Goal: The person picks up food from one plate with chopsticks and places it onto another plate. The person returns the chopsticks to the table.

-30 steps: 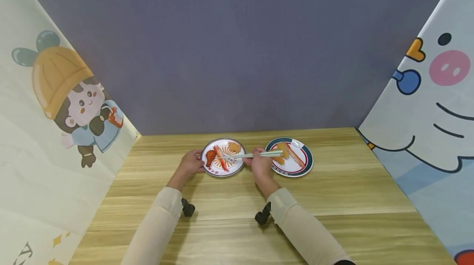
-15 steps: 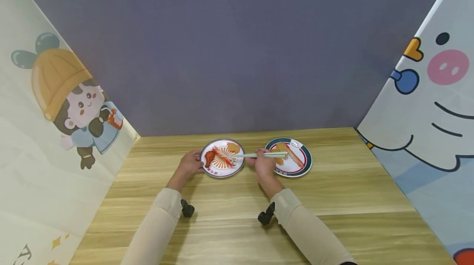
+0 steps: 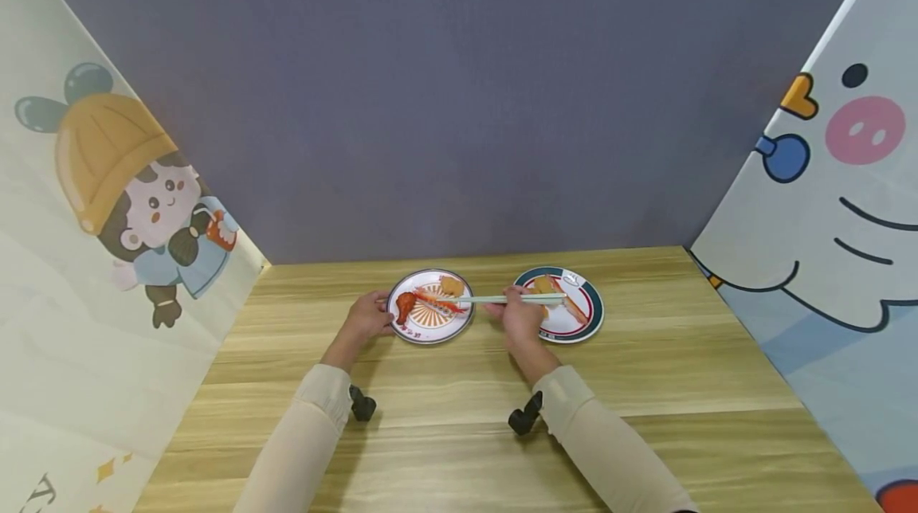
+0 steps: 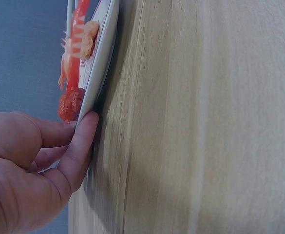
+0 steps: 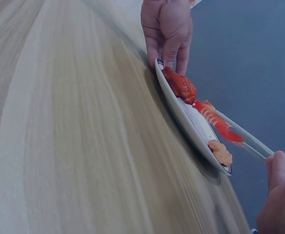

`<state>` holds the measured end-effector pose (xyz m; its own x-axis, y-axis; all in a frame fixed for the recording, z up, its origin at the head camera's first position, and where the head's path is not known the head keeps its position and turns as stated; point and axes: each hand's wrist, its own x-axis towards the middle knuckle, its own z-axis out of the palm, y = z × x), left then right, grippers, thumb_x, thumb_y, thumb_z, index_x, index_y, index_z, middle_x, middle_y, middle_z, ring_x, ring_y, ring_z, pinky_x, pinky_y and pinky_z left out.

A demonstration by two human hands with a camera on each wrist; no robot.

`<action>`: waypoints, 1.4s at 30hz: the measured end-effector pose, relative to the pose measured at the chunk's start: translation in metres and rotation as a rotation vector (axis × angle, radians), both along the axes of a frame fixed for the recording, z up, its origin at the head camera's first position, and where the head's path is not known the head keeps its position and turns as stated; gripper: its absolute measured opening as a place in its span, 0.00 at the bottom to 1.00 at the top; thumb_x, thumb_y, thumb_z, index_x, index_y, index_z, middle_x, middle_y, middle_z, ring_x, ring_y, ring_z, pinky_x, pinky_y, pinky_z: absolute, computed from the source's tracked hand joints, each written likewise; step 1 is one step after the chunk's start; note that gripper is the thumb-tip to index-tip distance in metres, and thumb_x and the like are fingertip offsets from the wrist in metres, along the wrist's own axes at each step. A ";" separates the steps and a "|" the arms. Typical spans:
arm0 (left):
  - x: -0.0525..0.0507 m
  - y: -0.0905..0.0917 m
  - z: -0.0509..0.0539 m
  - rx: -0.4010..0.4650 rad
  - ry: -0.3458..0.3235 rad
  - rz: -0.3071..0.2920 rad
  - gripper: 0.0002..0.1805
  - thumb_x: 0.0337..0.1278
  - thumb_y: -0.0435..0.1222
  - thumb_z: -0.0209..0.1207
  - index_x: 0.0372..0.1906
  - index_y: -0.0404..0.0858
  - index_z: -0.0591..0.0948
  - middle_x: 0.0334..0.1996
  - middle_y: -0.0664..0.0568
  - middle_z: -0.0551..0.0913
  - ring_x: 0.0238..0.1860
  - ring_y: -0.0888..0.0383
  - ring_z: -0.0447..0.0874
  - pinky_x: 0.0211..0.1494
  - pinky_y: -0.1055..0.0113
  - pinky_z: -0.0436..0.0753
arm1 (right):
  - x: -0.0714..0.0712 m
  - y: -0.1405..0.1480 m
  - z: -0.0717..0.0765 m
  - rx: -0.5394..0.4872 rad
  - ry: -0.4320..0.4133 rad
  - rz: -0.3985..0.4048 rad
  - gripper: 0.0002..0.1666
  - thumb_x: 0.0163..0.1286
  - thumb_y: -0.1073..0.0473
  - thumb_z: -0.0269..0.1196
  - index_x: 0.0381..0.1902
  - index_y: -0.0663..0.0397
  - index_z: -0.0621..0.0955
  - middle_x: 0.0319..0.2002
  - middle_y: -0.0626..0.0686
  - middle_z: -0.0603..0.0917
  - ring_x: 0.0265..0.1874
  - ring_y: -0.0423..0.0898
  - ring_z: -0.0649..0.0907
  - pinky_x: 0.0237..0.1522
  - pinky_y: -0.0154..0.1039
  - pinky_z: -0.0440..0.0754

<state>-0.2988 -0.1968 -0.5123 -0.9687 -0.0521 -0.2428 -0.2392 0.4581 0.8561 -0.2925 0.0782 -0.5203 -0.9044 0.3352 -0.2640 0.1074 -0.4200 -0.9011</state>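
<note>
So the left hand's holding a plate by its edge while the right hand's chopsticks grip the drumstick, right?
No, the chopsticks in the right hand grip the shrimp, not the drumstick: see the right wrist view. The left hand does hold a plate by its edge.

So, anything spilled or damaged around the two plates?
No, nothing stands out. The left plate and right plate look undamaged where visible, no spill shows on the wooden table, and the shrimp at the chopsticks is over the left plate.
</note>
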 end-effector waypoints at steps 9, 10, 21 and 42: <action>0.000 0.001 0.001 0.012 -0.013 0.005 0.30 0.64 0.21 0.55 0.72 0.29 0.69 0.53 0.34 0.77 0.36 0.55 0.82 0.37 0.66 0.93 | 0.000 0.009 0.005 -0.046 0.032 -0.041 0.13 0.78 0.63 0.52 0.49 0.71 0.75 0.35 0.58 0.78 0.15 0.40 0.86 0.26 0.32 0.91; 0.000 0.001 0.001 0.017 -0.014 0.006 0.30 0.64 0.21 0.55 0.72 0.29 0.69 0.53 0.34 0.77 0.35 0.56 0.82 0.37 0.66 0.93 | 0.000 0.010 0.005 -0.052 0.035 -0.047 0.11 0.78 0.63 0.53 0.47 0.70 0.75 0.34 0.57 0.78 0.15 0.40 0.86 0.26 0.32 0.91; -0.002 0.001 -0.002 0.014 -0.016 0.002 0.30 0.65 0.21 0.56 0.72 0.29 0.69 0.56 0.32 0.76 0.38 0.54 0.84 0.37 0.67 0.93 | -0.002 0.022 0.002 -0.112 0.059 -0.100 0.03 0.76 0.66 0.55 0.41 0.61 0.74 0.35 0.57 0.79 0.14 0.41 0.85 0.24 0.33 0.91; -0.004 0.000 -0.003 0.013 -0.014 -0.008 0.30 0.64 0.20 0.56 0.72 0.29 0.68 0.53 0.34 0.76 0.36 0.55 0.83 0.37 0.65 0.94 | 0.007 0.071 0.013 -0.113 0.070 -0.106 0.06 0.79 0.62 0.51 0.47 0.59 0.74 0.27 0.44 0.86 0.20 0.43 0.89 0.37 0.41 0.94</action>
